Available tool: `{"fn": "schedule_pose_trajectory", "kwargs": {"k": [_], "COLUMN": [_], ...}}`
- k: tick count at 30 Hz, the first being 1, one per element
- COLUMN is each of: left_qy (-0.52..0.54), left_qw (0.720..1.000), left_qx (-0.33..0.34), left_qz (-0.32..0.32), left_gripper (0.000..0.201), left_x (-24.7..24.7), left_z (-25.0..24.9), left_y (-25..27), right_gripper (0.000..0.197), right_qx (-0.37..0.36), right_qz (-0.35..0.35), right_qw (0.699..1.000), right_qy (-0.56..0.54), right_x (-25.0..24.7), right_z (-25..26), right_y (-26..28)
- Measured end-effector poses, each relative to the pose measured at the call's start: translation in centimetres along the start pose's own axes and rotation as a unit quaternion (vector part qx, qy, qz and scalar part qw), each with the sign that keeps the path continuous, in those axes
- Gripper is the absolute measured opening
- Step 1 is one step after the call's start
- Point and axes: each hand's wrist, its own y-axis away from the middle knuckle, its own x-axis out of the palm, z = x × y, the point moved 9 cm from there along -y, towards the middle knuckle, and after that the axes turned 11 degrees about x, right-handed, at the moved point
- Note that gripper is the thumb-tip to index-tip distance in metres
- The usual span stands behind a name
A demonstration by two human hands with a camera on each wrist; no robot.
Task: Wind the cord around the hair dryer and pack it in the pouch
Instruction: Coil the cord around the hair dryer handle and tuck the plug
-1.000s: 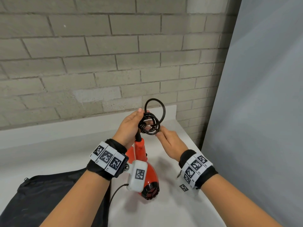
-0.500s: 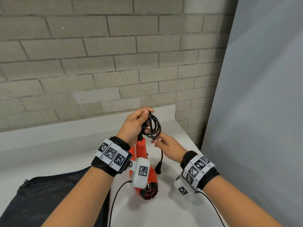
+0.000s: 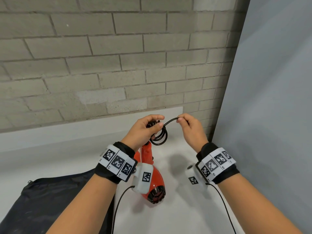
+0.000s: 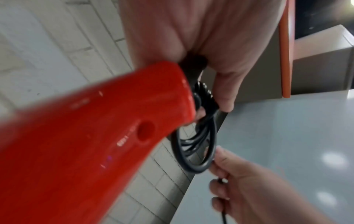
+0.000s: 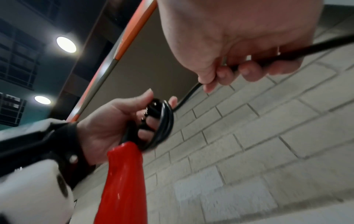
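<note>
Against grey brick, left hand (image 3: 143,130) clamps coiled cord (image 3: 160,139) atop the upright hair dryer (image 3: 152,179) handle (pouch (image 3: 50,200) lies left), right hand (image 3: 190,130) pinching the free strand beside it.

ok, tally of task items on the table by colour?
Red: 1, dryer
Black: 2, cord and pouch
Total: 3

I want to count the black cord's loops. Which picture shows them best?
The left wrist view: the cord loops fill it up close. The head view shows them small; the right wrist view shows them edge-on in the left hand.
</note>
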Motion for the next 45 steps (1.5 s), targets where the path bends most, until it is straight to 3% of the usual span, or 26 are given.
{"fn": "schedule_pose_trajectory", "kwargs": {"k": [5, 10, 16, 22, 27, 30, 34, 36, 39, 42, 45], "left_qy": [-0.113, -0.143, -0.097, 0.021, 0.086, 0.096, 0.097, 0.091, 0.079, 0.071, 0.099], "left_qw": [0.992, 0.986, 0.995, 0.997, 0.988, 0.986, 0.985, 0.987, 0.988, 0.988, 0.987], "left_qx": [-0.011, -0.014, -0.009, -0.015, -0.038, -0.038, -0.032, -0.033, -0.035, -0.037, -0.039], "left_qz": [0.053, 0.090, 0.037, -0.068, -0.125, -0.133, -0.135, -0.131, -0.126, -0.131, -0.120], "left_gripper": [0.021, 0.025, 0.015, 0.021, 0.022, 0.022, 0.022, 0.023, 0.024, 0.024, 0.024], "left_x": [0.3, 0.9, 0.6, -1.3, -2.6, -2.7, -2.9, -2.9, -2.8, -2.8, -2.2], "left_z": [-0.4, -0.7, -0.6, 0.1, 0.7, 0.8, 0.7, 0.6, 0.6, 0.8, 0.8], "left_y": [-0.2, -0.2, -0.5, -0.5, -0.3, -0.2, 0.0, 0.0, 0.0, 0.0, 0.0], "right_gripper": [0.019, 0.018, 0.014, 0.014, 0.022, 0.022, 0.021, 0.027, 0.019, 0.026, 0.034], "right_qx": [-0.050, -0.079, -0.085, 0.031, 0.123, 0.142, 0.089, 0.036, -0.016, -0.018, -0.029], "right_qz": [-0.052, -0.061, -0.021, 0.097, 0.209, 0.199, 0.057, 0.021, 0.069, 0.098, 0.050], "right_qw": [0.997, 0.994, 0.996, 0.992, 0.955, 0.962, 0.992, 0.980, 0.945, 0.942, 0.970], "right_qy": [0.035, 0.039, 0.009, 0.081, 0.169, 0.125, -0.067, -0.197, -0.320, -0.320, -0.236], "right_x": [-2.5, -3.0, -2.9, -0.9, 1.6, 1.9, -0.1, -1.1, -0.2, 1.7, 2.6], "right_z": [3.5, 4.7, 4.0, -1.8, -8.3, -8.1, -3.3, -0.2, 3.9, 5.2, 5.1], "right_y": [0.2, 1.0, 1.0, 0.7, 1.7, 1.9, 1.4, 1.9, 3.0, 3.6, 3.9]}}
